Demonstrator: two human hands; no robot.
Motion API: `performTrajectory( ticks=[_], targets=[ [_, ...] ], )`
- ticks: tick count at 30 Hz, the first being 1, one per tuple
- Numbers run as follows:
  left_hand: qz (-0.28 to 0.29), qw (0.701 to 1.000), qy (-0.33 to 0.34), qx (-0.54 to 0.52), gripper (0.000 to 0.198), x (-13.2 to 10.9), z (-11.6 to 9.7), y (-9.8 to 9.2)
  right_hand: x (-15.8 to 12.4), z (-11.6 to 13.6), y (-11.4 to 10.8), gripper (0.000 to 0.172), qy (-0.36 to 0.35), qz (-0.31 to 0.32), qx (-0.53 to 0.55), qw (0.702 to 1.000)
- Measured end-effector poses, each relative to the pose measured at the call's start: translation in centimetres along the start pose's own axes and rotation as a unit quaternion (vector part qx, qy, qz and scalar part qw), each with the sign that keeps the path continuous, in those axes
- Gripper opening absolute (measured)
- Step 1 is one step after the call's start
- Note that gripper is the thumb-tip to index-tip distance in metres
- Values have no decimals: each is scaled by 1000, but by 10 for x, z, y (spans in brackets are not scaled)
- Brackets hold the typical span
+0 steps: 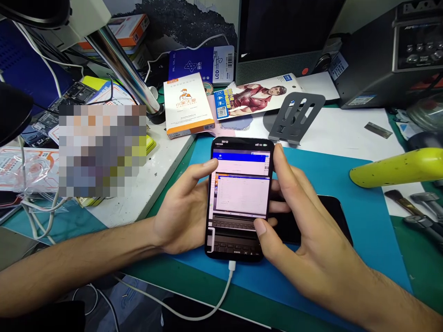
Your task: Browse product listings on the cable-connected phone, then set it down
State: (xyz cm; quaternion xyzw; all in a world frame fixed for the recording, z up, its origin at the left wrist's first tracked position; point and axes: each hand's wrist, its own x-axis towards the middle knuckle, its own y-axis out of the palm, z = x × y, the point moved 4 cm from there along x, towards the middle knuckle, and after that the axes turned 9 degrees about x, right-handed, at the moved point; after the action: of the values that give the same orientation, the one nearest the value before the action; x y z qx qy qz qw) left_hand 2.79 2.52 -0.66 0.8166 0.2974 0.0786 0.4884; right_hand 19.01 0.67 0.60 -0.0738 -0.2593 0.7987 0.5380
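Note:
A black smartphone with its screen lit is held upright over a blue mat. My left hand cups its left side and back, thumb resting on the upper left of the screen. My right hand wraps the right edge, with the thumb tip touching the lower right of the screen. A white cable is plugged into the phone's bottom. A second dark phone lies flat on the mat under my right hand.
A grey metal phone stand sits behind the phone. An orange-and-white box and a blue box lie at the back. A yellow handle and tools are at right. A monitor stands behind.

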Motion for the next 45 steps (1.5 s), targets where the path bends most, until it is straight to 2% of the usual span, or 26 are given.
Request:
performTrajectory(
  ticks=[5, 10, 12, 15, 17, 23, 27, 29, 33, 38, 40, 45],
  targets=[
    [8, 1000, -1, 11, 48, 0, 0, 0, 1, -1, 0, 93, 32, 3, -11, 999],
    [-25, 998, 5, 57, 44, 0, 2, -1, 11, 7, 5, 97, 30, 13, -42, 999],
    [-29, 997, 9, 68, 49, 1, 2, 0, 14, 10, 5, 97, 25, 12, -46, 999],
    [-42, 996, 13, 77, 68, 4, 2, 1, 18, 12, 5, 96, 24, 10, -50, 998],
    [-29, 996, 19, 77, 78, 6, 1, 3, 19, 13, 5, 95, 24, 8, -52, 998],
    [37, 998, -10, 51, 81, 3, 2, 5, 14, 10, 2, 94, 27, 0, -53, 998],
    [27, 999, -34, 29, 86, 0, 4, 0, 0, 3, -3, 94, 29, 0, -25, 999],
    [25, 999, -34, 9, 80, -1, 4, -1, -5, 0, -5, 95, 23, 0, -9, 1000],
    [32, 999, -16, -9, 50, -2, 2, -4, -6, -3, -5, 93, 13, -1, -1, 1000],
    [17, 1000, 6, 14, 69, -2, 0, -3, -3, -4, -2, 91, 13, -4, -19, 1000],
    [24, 999, 12, 17, 70, -2, 0, -1, -3, -5, -2, 94, 17, -12, -15, 1000],
    [-11, 1000, -10, 8, 74, 0, 1, -2, -5, -6, -3, 92, 16, -25, -15, 999]
  ],
)
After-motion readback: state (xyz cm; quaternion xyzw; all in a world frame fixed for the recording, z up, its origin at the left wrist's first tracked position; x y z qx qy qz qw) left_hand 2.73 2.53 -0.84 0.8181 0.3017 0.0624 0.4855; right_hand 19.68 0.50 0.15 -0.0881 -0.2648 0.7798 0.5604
